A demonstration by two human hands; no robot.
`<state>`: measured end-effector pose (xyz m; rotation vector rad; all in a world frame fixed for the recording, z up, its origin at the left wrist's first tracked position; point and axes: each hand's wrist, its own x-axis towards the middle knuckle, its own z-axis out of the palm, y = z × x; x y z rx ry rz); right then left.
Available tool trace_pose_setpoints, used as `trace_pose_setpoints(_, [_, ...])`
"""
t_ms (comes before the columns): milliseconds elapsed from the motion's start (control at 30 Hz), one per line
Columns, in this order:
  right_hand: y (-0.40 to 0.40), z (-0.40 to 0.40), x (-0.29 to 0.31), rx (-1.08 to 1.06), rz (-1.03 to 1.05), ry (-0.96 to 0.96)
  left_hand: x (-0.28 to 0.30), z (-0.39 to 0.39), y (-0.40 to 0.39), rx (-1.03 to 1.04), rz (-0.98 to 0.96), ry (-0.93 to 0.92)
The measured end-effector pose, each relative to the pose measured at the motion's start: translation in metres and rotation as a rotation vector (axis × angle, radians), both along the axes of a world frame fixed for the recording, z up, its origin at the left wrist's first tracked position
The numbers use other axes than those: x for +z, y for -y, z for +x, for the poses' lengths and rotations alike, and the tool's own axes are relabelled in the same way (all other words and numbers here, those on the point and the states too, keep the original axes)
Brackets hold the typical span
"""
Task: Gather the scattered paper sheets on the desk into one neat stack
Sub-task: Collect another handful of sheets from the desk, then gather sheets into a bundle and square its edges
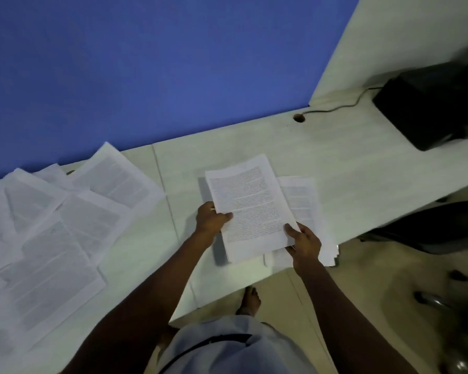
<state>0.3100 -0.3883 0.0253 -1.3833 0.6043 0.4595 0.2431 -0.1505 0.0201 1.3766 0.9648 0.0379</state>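
- Paper sheets (250,209) in a small bundle are held between both hands above the table (335,157), near its front edge.
- The left hand (211,220) is closed on the bundle's left edge: its thumb (226,215) is pressed onto the printed top page, and the remaining fingers are hidden beneath the paper.
- The right hand (304,242) is closed on the bundle's lower right corner, with the thumb laid on top and the other fingers curled under, mostly out of sight.
- A stack of pages (303,201) lies flat on the table just under and beyond the right hand; its near end overhangs the table edge and is partly covered by the held bundle.
- Scattered sheets (65,220) are spread in overlapping layers well to the left of the left hand; several are cut off by the picture's left edge.
- Print on every page is too blurred to be read.
- A black box-shaped device (430,103) stands far beyond the right hand, cut off at the right edge, and a cable (335,107) is led from it to a hole in the table.
- A dark chair (430,228) is seen to the right of the right hand, dim and hard to make out.
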Motion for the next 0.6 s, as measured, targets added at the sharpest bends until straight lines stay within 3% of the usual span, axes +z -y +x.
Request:
trace_pose_setpoints(167, [0.068,0.025,-0.017,-0.102,-0.229,0.059,-0.015,0.053,0.080,-0.187,0.151,-0.079])
trace_pose_setpoints(433, [0.091,0.027,-0.038,-0.081,-0.637,0.186,-0.026,0.074,0.112,-0.399,0.381,-0.217])
trace_pose_setpoints(500, [0.087,0.026,-0.039,-0.083,-0.798,0.287,-0.024,0.071,0.111,-0.380,0.436,-0.272])
trace_pose_setpoints(600, [0.062,0.026,-0.033,0.031,-0.762,0.381,-0.021,0.058,0.097,-0.265,0.461,-0.343])
